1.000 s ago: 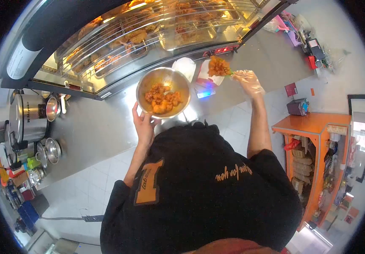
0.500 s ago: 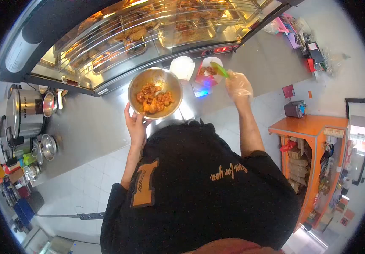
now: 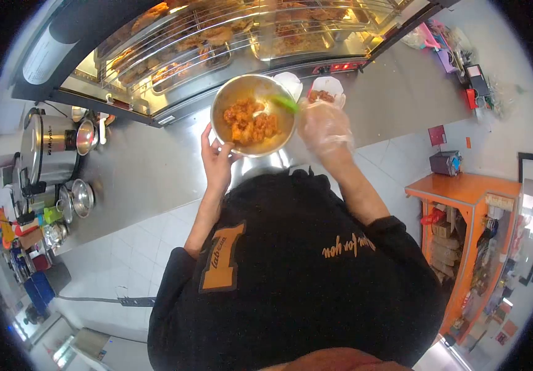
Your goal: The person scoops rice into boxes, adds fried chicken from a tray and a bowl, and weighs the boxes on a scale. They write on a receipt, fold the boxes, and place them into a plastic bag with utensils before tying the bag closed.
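Observation:
My left hand (image 3: pixel 218 159) grips the lower left rim of a steel mixing bowl (image 3: pixel 283 131), tilted toward me. Sauced, red-brown chicken pieces (image 3: pixel 251 122) lie in it. In a clear plastic glove, my right hand (image 3: pixel 326 130) is closed on a green spatula (image 3: pixel 285 102), whose blurred head is over the bowl's right side. Just beyond that hand stands a paper food box (image 3: pixel 335 87) with some chicken pieces in it, partly covered by my glove. A white open container (image 3: pixel 289 83) sits behind the bowl's rim.
A lit glass food warmer (image 3: pixel 217 62) with trays of fried food borders the counter (image 3: pixel 149 167) at the back. On the left are a large steel cooker (image 3: pixel 50 148) and small steel bowls (image 3: pixel 82 198). An orange shelf unit (image 3: pixel 458 185) stands at right.
My right hand has moved left with the spatula, from the food box to the bowl. My left hand still holds the bowl. The whole view has shifted slightly.

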Available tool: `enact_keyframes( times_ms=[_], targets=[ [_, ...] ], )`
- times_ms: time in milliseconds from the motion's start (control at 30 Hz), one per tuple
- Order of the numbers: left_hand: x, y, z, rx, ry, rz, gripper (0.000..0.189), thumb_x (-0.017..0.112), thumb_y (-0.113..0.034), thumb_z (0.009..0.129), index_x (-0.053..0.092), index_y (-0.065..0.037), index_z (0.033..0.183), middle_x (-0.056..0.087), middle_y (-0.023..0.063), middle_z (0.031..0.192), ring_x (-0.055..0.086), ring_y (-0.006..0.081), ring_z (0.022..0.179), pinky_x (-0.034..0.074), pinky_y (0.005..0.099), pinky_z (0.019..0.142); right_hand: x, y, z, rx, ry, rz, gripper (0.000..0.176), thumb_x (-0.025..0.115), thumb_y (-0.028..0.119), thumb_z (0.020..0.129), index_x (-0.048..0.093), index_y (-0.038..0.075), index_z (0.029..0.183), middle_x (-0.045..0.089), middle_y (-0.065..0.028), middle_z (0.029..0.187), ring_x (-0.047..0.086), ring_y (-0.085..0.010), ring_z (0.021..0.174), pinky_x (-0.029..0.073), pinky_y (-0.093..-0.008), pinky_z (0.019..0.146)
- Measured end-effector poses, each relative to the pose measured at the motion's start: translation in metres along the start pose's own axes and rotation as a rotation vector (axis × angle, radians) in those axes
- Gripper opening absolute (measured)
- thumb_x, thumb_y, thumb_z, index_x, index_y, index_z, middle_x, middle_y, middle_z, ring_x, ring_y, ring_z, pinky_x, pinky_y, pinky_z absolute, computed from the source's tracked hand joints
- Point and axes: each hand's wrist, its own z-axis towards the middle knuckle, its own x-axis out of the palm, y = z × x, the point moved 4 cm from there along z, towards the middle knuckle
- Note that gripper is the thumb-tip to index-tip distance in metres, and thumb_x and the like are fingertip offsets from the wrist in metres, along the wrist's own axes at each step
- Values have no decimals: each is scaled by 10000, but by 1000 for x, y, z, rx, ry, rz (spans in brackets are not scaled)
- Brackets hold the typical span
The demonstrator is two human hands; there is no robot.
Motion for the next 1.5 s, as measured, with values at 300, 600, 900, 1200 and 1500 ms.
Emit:
enact_keyframes(
  times_ms=[300, 600, 900, 1200, 1500],
  targets=[
    [2, 0, -10, 104, -40, 181, 678, 529, 34, 893, 215, -70, 1484, 618, 129, 1028, 659, 182, 849, 609, 300, 677, 95, -16, -10, 163, 414, 496, 329, 528, 295, 896, 719, 28, 870, 683, -245, 863, 673, -384, 862, 524, -469, 774],
    [19, -3, 11, -1, -15, -72, 672, 523, -5, 920, 190, -131, 1490, 641, 106, 1065, 641, 158, 847, 579, 308, 682, 19, -78, 11, 117, 192, 772, 285, 627, 303, 861, 732, 40, 891, 710, -112, 822, 655, -207, 754, 515, -370, 721],
    [53, -6, 14, -101, 51, -174, 648, 484, 11, 920, 178, -131, 1473, 581, 187, 1186, 632, 180, 838, 613, 415, 768, -29, -105, 10, 463, 261, 892, 248, 697, 294, 826, 728, 64, 913, 699, -31, 822, 627, -161, 758, 494, -353, 671],
    [5, 12, 8, -67, -94, -120, 656, 483, 6, 909, 160, -123, 1465, 574, 184, 1124, 633, 189, 799, 622, 425, 745, 54, -185, 11, 239, -168, 91, 278, 587, 309, 912, 694, 52, 903, 694, -133, 845, 657, -294, 822, 509, -424, 746],
    [-13, 16, -1, -34, -154, -116, 625, 477, 8, 927, 177, -113, 1461, 571, 169, 1096, 624, 178, 808, 618, 443, 756, 50, -197, -3, 341, -241, 120, 244, 626, 290, 852, 722, 68, 878, 701, -141, 822, 673, -306, 799, 528, -400, 738]
  ],
)
